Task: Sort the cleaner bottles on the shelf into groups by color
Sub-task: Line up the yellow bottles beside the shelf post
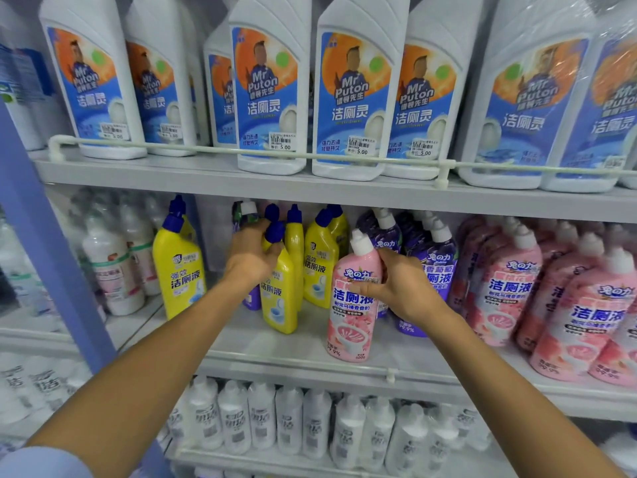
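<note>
My left hand [251,257] is closed around the neck of a yellow bottle [280,298] with a blue cap. My right hand [400,284] grips a pink bottle [351,326], white-capped, standing upright on the shelf [275,353] between my hands.

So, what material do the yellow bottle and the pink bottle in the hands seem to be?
Yellow bottle: apparently glossy opaque plastic; light glints along its side. Pink bottle: probably plastic under a smooth printed sleeve, cap white; the body material itself is hidden.
</note>
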Demonstrator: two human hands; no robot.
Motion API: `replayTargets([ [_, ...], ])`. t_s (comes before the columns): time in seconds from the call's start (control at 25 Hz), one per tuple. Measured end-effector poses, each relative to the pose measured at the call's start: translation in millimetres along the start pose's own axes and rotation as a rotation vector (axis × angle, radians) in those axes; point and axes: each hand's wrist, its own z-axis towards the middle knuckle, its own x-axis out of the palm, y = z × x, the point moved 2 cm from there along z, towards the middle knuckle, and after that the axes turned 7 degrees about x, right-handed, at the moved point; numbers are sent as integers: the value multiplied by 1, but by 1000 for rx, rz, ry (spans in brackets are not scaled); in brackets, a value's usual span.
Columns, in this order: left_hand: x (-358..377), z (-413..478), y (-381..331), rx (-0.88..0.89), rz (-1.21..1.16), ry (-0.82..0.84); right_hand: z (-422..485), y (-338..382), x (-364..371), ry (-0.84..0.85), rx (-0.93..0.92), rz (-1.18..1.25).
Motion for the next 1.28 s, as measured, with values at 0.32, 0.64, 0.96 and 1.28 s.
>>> replayTargets([
  [0.32,-63,-24,62,-89,35,-118,1,-3,1,-30,-40,19],
  [0.64,-110,-40,103,-235,251,-217,6,-7,8,-24,-10,92],
  [0.96,-102,-43,70,-8,490,-237,5,-7,10,-65,-38,29],
  [1.28,-60,-7,-1,280,599,229,4,-7,11,-77,-35,13],
])
